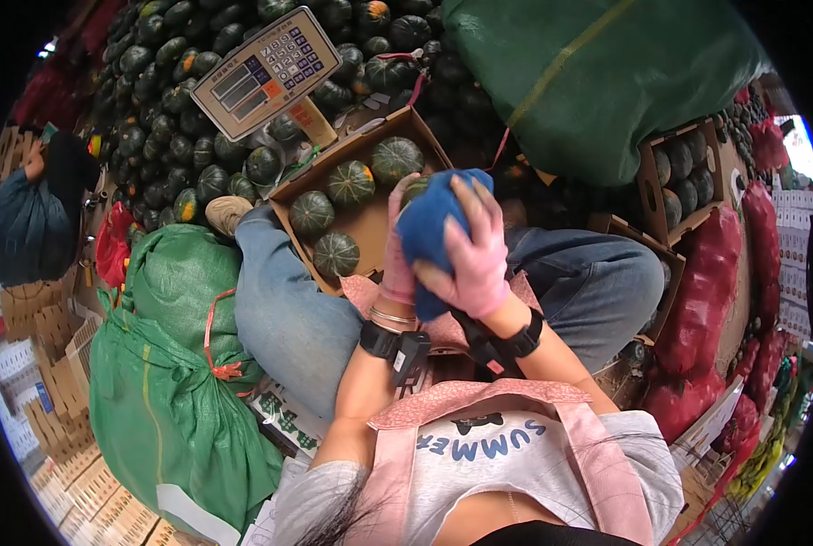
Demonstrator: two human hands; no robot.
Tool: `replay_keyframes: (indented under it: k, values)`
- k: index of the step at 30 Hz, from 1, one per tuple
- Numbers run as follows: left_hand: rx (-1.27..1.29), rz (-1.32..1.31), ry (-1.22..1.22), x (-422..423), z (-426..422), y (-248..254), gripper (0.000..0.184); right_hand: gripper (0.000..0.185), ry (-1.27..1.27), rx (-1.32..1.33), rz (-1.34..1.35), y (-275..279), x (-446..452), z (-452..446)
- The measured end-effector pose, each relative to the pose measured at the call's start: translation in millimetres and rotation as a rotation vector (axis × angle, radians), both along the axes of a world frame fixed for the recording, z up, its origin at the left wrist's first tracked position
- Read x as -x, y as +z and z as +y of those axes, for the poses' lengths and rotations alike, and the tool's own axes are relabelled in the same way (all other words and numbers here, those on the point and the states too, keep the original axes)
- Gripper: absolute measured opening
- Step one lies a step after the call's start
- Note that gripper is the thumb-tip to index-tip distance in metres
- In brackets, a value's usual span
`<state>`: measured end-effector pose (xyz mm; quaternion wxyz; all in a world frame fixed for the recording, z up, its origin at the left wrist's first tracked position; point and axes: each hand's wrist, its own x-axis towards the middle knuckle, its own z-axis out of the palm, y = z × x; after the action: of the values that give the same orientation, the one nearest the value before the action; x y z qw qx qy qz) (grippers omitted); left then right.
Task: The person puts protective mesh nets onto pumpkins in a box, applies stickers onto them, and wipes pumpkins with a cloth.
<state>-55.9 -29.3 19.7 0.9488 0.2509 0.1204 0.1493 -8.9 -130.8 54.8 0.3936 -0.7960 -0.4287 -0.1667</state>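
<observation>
Between my two pink-gloved hands is a small dark green pumpkin, mostly hidden behind a blue cloth. My left hand is wrapped round the pumpkin's left side. The fingers of my right hand curl over the cloth and press it against the pumpkin. Just beyond my hands, an open cardboard box sits between my legs with several striped green pumpkins in it, set along its left and far sides.
A weighing scale display stands behind the box, before a large pumpkin heap. Green sacks lie at left, another sack at upper right. Filled boxes and red net bags stand right. Another person is far left.
</observation>
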Motion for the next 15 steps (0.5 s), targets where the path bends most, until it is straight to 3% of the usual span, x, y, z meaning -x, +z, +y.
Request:
replay_keyframes:
  k: [2,4,5,8,10,12,14,15]
  values:
    - [-0.125,0.093,0.028,-5,0,9,0.048,0.034,-0.169,-0.234,0.455,-9,-12,14]
    - [-0.379,0.13,-0.048,6,-6,20,0.053,0.03,0.092,-0.506,1.179,-15,-61,8]
    - [-0.369,0.11,-0.032,7,-10,25,0.053,0.034,0.02,-0.276,1.197,-27,-77,2]
    - [-0.145,0.08,0.069,-3,-14,13,0.055,0.036,0.091,-0.556,1.238,-15,-52,0]
    - [0.007,0.1,0.094,-7,-12,12,0.047,0.042,-0.032,-0.337,0.935,-1,-22,-13]
    - [0.104,0.216,0.095,-8,6,-26,0.042,0.048,0.089,-0.048,0.249,-12,2,-22]
    - [0.12,0.134,0.001,-6,13,-42,0.039,0.054,0.078,0.034,0.283,-11,17,-19]
    - [-0.132,0.153,0.075,-7,8,-38,0.039,0.055,0.016,-0.022,0.313,-14,17,-12]
